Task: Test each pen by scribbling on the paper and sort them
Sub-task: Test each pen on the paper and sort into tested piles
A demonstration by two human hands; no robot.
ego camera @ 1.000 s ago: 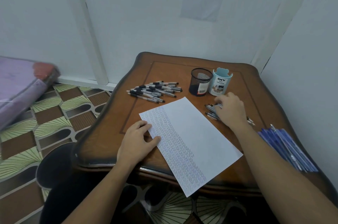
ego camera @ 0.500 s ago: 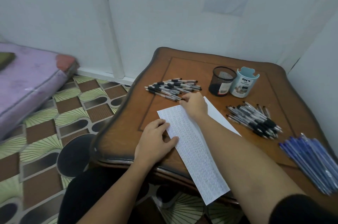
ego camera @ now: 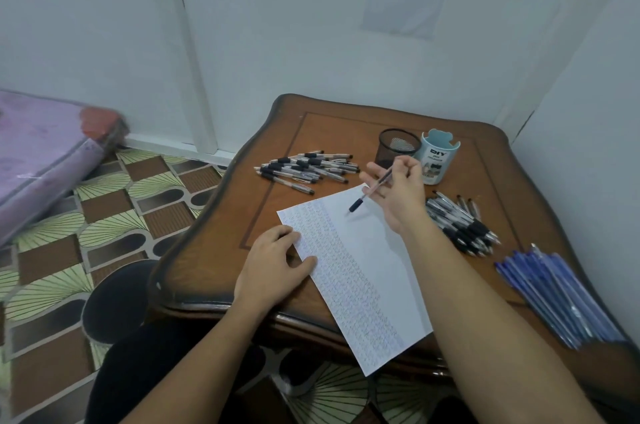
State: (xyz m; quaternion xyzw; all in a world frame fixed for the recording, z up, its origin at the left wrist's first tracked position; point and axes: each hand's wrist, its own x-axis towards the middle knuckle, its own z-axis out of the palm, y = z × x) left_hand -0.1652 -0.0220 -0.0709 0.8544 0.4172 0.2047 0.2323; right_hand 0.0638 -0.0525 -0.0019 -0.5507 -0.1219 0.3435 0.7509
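Observation:
A white sheet of paper (ego camera: 367, 261) lies slanted on the wooden table (ego camera: 221, 240), its left half covered in rows of scribbles. My left hand (ego camera: 273, 267) rests flat on the paper's left edge. My right hand (ego camera: 398, 191) holds a black-grip pen (ego camera: 372, 189) above the paper's far corner, tip pointing down-left. A pile of black-grip pens (ego camera: 308, 169) lies far left of the paper. A second pile of black-grip pens (ego camera: 462, 224) lies to the right. A pile of blue pens (ego camera: 550, 288) sits at the table's right edge.
A black mesh pen cup (ego camera: 398, 146) and a light blue cup marked DIY (ego camera: 440, 155) stand at the back of the table. White walls close in behind and to the right. A purple mattress (ego camera: 45, 150) lies on the patterned floor at left.
My right hand went from the right pile to the left pile, picked up a pen there, and now holds it above the paper. My left hand stayed on the paper.

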